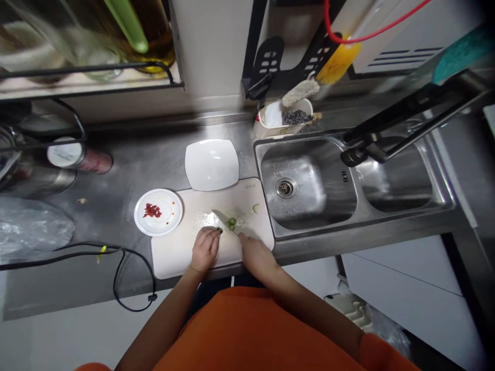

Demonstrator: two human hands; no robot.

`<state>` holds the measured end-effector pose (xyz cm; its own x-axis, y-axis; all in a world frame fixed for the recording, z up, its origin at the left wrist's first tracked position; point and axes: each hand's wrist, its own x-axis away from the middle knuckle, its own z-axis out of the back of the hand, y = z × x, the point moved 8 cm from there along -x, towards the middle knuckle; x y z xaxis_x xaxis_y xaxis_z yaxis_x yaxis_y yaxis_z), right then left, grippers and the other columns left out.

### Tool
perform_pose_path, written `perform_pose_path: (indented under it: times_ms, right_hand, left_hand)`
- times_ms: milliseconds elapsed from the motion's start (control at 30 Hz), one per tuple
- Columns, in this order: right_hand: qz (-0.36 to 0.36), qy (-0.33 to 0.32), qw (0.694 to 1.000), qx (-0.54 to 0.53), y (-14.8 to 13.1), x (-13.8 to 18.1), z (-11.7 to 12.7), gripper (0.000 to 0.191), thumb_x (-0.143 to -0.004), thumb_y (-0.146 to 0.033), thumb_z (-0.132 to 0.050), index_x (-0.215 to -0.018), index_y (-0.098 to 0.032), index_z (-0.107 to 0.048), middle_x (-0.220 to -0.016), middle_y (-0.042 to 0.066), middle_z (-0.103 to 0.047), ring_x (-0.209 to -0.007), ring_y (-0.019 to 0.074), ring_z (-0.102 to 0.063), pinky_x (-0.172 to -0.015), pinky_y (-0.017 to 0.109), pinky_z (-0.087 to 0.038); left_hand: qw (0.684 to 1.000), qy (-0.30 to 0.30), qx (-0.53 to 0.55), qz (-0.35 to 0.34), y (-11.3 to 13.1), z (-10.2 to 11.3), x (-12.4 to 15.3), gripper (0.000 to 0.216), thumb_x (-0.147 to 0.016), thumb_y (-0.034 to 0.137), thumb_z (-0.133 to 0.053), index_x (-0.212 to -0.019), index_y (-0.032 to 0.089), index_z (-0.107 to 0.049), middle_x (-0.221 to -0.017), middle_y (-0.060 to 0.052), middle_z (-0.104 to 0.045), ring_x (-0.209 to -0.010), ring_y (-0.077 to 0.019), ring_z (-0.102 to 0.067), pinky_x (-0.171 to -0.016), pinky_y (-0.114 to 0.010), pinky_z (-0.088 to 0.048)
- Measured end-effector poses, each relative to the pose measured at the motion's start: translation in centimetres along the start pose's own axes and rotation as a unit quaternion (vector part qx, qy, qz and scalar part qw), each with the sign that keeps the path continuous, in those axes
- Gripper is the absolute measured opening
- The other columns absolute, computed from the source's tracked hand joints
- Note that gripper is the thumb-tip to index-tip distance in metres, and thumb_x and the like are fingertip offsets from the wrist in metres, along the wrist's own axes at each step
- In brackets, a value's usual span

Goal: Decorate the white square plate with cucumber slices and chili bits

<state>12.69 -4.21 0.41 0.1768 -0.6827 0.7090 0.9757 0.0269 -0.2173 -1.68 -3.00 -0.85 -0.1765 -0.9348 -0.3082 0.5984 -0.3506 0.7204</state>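
We see the sink (309,206) just right of the cutting board (178,252). A square white plate (211,165) touches the board's far edge, and a round plate (170,219) with red bits (152,210) overlaps its left edge. On the board, our left hand (204,250) curls its fingers down, tips pinning a green vegetable (219,230) near the board's middle. Our right hand (257,255), toward the board's right edge, is closed around a knife (222,219), its blade beside the cut slices (232,222).
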Motion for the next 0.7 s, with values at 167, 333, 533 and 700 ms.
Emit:
perform_pose_path:
  times_ms: [167,333,533,700]
  right_hand:
    - [0.006,-0.027,1.000,0.008,0.0,1.3,0.3,0.036,-0.086,-0.005,-0.031,-0.116,-0.018,-0.046,-0.094,0.010,-0.064,-0.087,0.0218,-0.063,-0.066,0.027,-0.045]
    - [0.013,-0.054,0.998,0.004,-0.7,2.3,0.1,0.036,-0.087,-0.006,-0.030,-0.117,-0.017,-0.045,-0.095,0.012,-0.064,-0.088,0.0227,-0.063,-0.066,0.027,-0.046]
    - [0.006,-0.069,0.998,-0.001,-0.6,2.9,0.3,0.037,-0.086,-0.004,-0.027,-0.115,-0.016,-0.048,-0.096,0.013,-0.065,-0.089,0.0239,-0.063,-0.066,0.029,-0.047]
    - [0.007,-0.070,0.998,-0.006,-0.6,2.9,0.2,0.038,-0.085,-0.004,-0.027,-0.114,-0.016,-0.049,-0.097,0.013,-0.065,-0.089,0.0234,-0.064,-0.068,0.029,-0.047]
  left_hand:
    - [1.000,-0.003,-0.006,0.001,-0.1,0.0,0.1,0.016,-0.087,0.015,-0.048,-0.096,0.017,-0.062,-0.090,-0.007,-0.065,-0.090,-0.0174,-0.060,-0.084,-0.039,-0.051]
    - [1.000,0.006,-0.014,-0.009,0.0,0.0,0.2,0.014,-0.086,0.014,-0.049,-0.093,0.018,-0.061,-0.089,-0.007,-0.064,-0.089,-0.0177,-0.060,-0.085,-0.039,-0.051]
    - [1.000,0.008,-0.011,-0.012,0.0,0.1,0.2,0.013,-0.085,0.013,-0.050,-0.091,0.017,-0.061,-0.089,-0.007,-0.064,-0.091,-0.0179,-0.059,-0.086,-0.038,-0.050]
    - [1.000,0.012,-0.013,-0.011,0.1,0.1,0.2,0.013,-0.085,0.013,-0.050,-0.090,0.017,-0.062,-0.088,-0.007,-0.064,-0.091,-0.0177,-0.059,-0.086,-0.038,-0.049]
